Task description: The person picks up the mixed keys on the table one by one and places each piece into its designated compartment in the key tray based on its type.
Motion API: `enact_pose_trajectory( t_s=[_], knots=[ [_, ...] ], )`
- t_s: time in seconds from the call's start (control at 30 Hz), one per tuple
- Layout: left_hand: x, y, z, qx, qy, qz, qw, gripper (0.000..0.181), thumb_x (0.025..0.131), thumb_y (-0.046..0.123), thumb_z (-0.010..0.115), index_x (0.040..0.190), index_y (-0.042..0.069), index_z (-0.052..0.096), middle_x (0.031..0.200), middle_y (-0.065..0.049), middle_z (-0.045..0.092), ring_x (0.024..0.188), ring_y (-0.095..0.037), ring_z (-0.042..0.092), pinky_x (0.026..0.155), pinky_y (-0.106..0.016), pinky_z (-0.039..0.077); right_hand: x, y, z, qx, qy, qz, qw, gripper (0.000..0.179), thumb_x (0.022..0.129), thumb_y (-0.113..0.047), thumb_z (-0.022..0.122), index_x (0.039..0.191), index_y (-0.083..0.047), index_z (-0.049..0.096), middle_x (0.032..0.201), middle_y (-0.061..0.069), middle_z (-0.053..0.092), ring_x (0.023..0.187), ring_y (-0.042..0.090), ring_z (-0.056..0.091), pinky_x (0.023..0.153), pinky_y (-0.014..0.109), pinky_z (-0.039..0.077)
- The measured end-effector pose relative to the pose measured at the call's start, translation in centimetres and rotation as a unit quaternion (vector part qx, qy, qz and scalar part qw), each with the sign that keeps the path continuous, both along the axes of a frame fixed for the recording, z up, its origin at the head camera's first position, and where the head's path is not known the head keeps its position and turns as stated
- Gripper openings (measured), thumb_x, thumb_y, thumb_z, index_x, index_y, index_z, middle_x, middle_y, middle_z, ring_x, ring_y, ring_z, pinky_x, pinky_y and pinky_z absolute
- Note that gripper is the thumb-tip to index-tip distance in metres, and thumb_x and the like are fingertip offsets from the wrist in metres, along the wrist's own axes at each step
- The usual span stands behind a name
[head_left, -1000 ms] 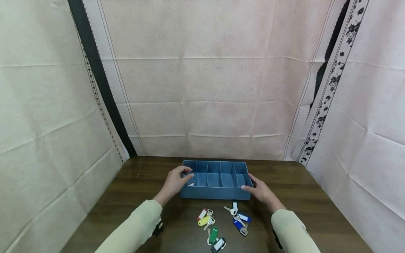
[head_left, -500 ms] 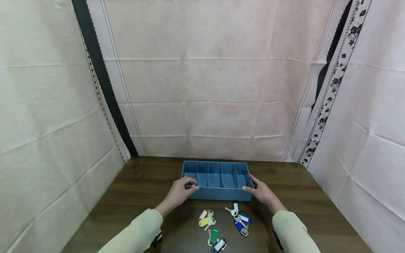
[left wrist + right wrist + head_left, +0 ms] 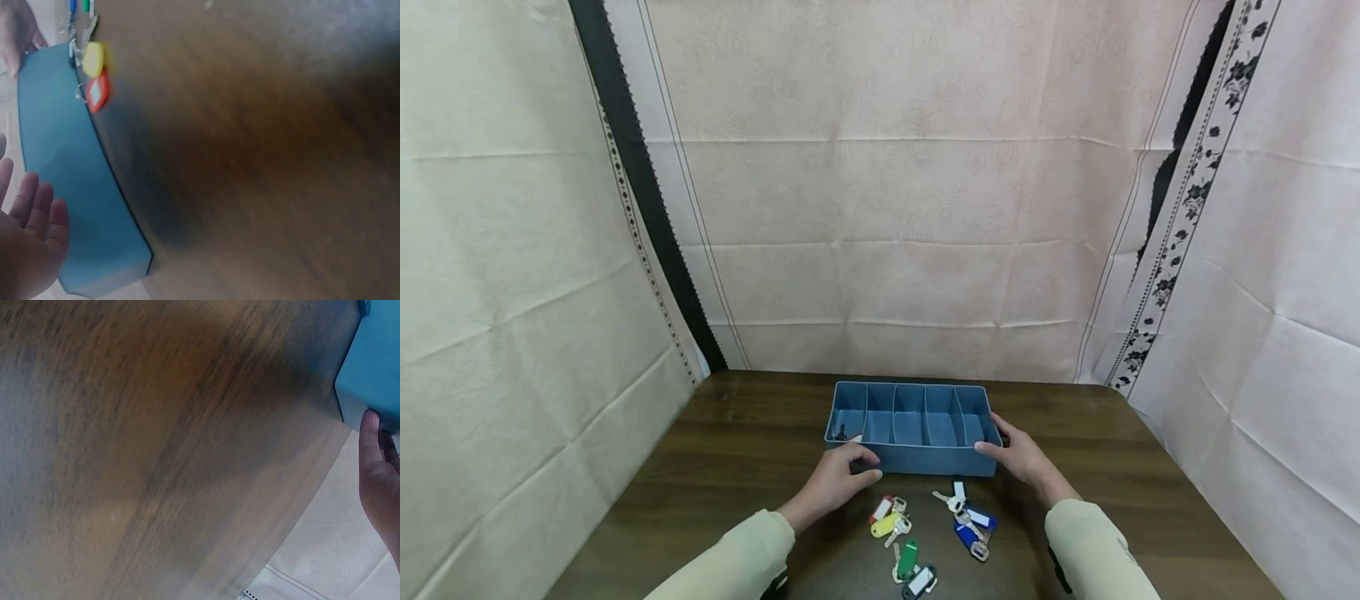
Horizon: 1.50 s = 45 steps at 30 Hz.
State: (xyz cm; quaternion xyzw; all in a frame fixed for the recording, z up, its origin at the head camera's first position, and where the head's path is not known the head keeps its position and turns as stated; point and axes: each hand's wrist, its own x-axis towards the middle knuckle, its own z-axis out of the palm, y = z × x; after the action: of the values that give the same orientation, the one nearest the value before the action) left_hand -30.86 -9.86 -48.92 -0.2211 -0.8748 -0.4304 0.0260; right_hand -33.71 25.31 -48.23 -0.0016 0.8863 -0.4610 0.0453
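Observation:
A blue divided organizer box (image 3: 910,458) stands on the table, its row of compartments facing up. Something dark with a whitish and reddish bit, perhaps a key tag (image 3: 854,437), lies in its leftmost compartment. My left hand (image 3: 838,482) is in front of the box's left end, fingers loosely bent and holding nothing. At the box's right end, my right hand (image 3: 1021,457) grips the front corner, thumb at the front and fingers along the side. Nearest to the left hand are keys with a red tag (image 3: 882,509) and a yellow tag (image 3: 885,525).
Keys with blue tags (image 3: 970,533) and a black tag (image 3: 958,489) lie in front of the box's right half. Closer to me are a green tag (image 3: 907,558) and a dark tag (image 3: 918,582). Pale cloth (image 3: 910,250) hangs behind the wooden table (image 3: 760,417).
My left hand has come out of the leftmost compartment, toward me and slightly right, to the front of the box. The right hand stays on the box corner.

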Motion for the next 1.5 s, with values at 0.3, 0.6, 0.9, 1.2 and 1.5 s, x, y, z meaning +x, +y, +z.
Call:
enact_pose_trajectory(
  t_s=[0.3, 0.6, 0.9, 1.2, 1.5],
  knots=[
    [-0.1, 0.7, -1.4, -0.025, -0.006, -0.022, 0.9994, 0.018, 0.090, 0.023, 0.074, 0.103, 0.010, 0.073, 0.098, 0.008, 0.064, 0.094, -0.019, 0.060, 0.082, -0.035, 0.051, 0.0, 0.1, -0.2, 0.003, -0.002, -0.002, 1.0000, 0.104, 0.080, -0.066, 0.066, 0.159, -0.016, 0.022, 0.157, 0.027, 0.026, 0.140, 0.054, 0.024, 0.104, 0.071, 0.026],
    [-0.4, 1.3, -2.2, -0.049, -0.015, -0.047, 0.9976, 0.015, 0.089, 0.022, 0.075, 0.101, 0.013, 0.074, 0.096, 0.011, 0.063, 0.091, -0.011, 0.058, 0.081, -0.034, 0.050, -0.1, 0.3, -0.3, 0.006, -0.001, -0.002, 1.0000, 0.105, 0.080, -0.067, 0.066, 0.159, -0.016, 0.021, 0.158, 0.027, 0.024, 0.141, 0.054, 0.022, 0.104, 0.071, 0.025],
    [-0.9, 2.1, -2.7, -0.068, -0.021, -0.064, 0.9954, 0.011, 0.088, 0.020, 0.076, 0.098, 0.014, 0.076, 0.090, 0.013, 0.062, 0.083, -0.005, 0.056, 0.075, -0.027, 0.050, -0.1, 0.3, -0.3, 0.008, 0.000, -0.003, 1.0000, 0.105, 0.080, -0.068, 0.066, 0.159, -0.016, 0.021, 0.158, 0.027, 0.024, 0.140, 0.054, 0.022, 0.104, 0.071, 0.025],
    [-1.1, 2.4, -3.1, -0.103, 0.005, -0.067, 0.9924, 0.005, 0.087, 0.017, 0.077, 0.092, 0.017, 0.076, 0.085, 0.013, 0.061, 0.079, -0.003, 0.054, 0.072, -0.025, 0.049, -0.2, 0.3, -0.3, 0.011, 0.003, -0.001, 0.9999, 0.105, 0.080, -0.069, 0.064, 0.159, -0.015, 0.021, 0.158, 0.027, 0.024, 0.140, 0.055, 0.023, 0.103, 0.072, 0.026],
    [-1.5, 2.7, -3.4, -0.128, 0.046, -0.071, 0.9881, 0.004, 0.084, 0.015, 0.078, 0.087, 0.018, 0.077, 0.083, 0.015, 0.059, 0.079, -0.001, 0.054, 0.073, -0.025, 0.048, -0.2, 0.2, -0.3, 0.009, 0.003, -0.001, 1.0000, 0.104, 0.081, -0.067, 0.065, 0.159, -0.015, 0.021, 0.158, 0.027, 0.024, 0.140, 0.054, 0.023, 0.103, 0.071, 0.026]
  ],
)
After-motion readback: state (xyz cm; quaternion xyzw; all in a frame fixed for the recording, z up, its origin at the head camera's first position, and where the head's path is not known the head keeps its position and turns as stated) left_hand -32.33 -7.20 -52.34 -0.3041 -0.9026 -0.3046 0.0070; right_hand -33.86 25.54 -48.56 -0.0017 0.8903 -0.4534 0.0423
